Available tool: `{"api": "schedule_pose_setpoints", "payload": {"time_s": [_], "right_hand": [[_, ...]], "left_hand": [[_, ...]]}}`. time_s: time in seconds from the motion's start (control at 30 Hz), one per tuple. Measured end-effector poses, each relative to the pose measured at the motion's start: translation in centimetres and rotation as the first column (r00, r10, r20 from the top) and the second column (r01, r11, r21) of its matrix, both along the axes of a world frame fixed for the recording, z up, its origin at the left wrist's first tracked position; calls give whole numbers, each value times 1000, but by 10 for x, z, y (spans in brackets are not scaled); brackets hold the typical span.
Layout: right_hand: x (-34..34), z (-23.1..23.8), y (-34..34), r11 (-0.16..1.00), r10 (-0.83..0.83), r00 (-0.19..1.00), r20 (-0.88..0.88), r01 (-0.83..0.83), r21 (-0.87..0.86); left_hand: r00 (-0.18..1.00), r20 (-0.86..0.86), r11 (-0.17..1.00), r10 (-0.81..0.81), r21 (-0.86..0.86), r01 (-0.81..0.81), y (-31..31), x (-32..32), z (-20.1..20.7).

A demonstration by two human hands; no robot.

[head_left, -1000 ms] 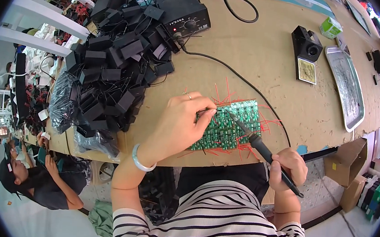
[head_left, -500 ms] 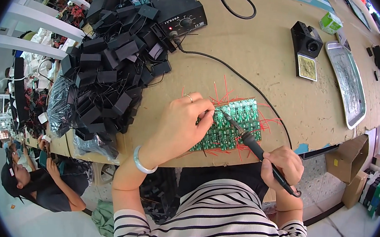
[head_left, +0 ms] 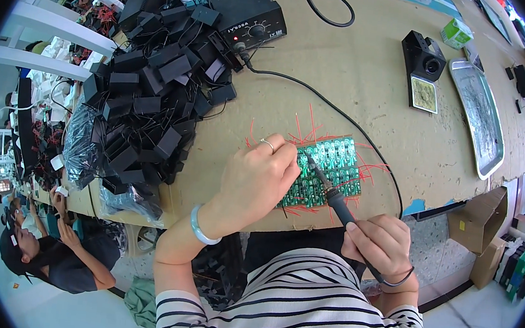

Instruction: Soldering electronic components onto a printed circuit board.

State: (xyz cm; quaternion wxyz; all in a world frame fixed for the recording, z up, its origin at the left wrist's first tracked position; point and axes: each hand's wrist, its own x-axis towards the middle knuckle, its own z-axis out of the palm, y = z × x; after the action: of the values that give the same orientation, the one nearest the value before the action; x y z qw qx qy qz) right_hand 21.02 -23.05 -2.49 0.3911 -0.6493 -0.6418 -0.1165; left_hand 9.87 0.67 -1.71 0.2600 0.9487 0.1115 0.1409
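Note:
A panel of green circuit boards [head_left: 333, 164] lies near the table's front edge, with thin red wires sticking out around it. My right hand [head_left: 382, 244] is closed around the dark handle of a soldering iron [head_left: 341, 208]. The iron slants up and left, its metal tip at the upper middle part of the panel. Over the panel's left side, my left hand [head_left: 256, 177] is closed in a pinch, with its fingertips close to the iron's tip. Whatever lies between those fingers is too small or hidden to make out.
To the left rises a heap of black plastic boxes [head_left: 150, 83] with wires. Behind it sits a black soldering station [head_left: 248, 16], its cable crossing the table. At right are an iron stand [head_left: 424, 62] with a sponge and a metal tray [head_left: 478, 118]. A person [head_left: 58, 252] sits at left.
My right hand has shifted slightly left, and the iron's handle has swung with it. My left hand has moved a little right over the panel, still pinched.

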Motion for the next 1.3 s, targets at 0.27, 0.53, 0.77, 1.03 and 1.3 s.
{"api": "schedule_pose_setpoints", "payload": {"time_s": [0.27, 0.53, 0.77, 1.03, 1.3], "right_hand": [[-5, 6, -19, 975, -192, 960, -206, 211, 74], [-4, 4, -32, 973, -205, 955, -215, 222, 60], [-8, 3, -33, 962, -232, 943, -238, 259, 89], [-12, 0, -37, 953, -244, 940, -238, 278, 123], [-13, 4, -44, 961, -245, 936, -251, 269, 65]], "left_hand": [[1000, -3, 999, 8, 39, -8, 0, -1, -1], [999, -34, 996, 27, 84, -24, -4, 3, 4], [991, -95, 993, 96, 83, -88, -4, 0, 5], [996, 88, 996, 6, 90, -14, 3, -23, -3], [954, 38, 942, -298, 175, 287, -3, -84, -9]]}}
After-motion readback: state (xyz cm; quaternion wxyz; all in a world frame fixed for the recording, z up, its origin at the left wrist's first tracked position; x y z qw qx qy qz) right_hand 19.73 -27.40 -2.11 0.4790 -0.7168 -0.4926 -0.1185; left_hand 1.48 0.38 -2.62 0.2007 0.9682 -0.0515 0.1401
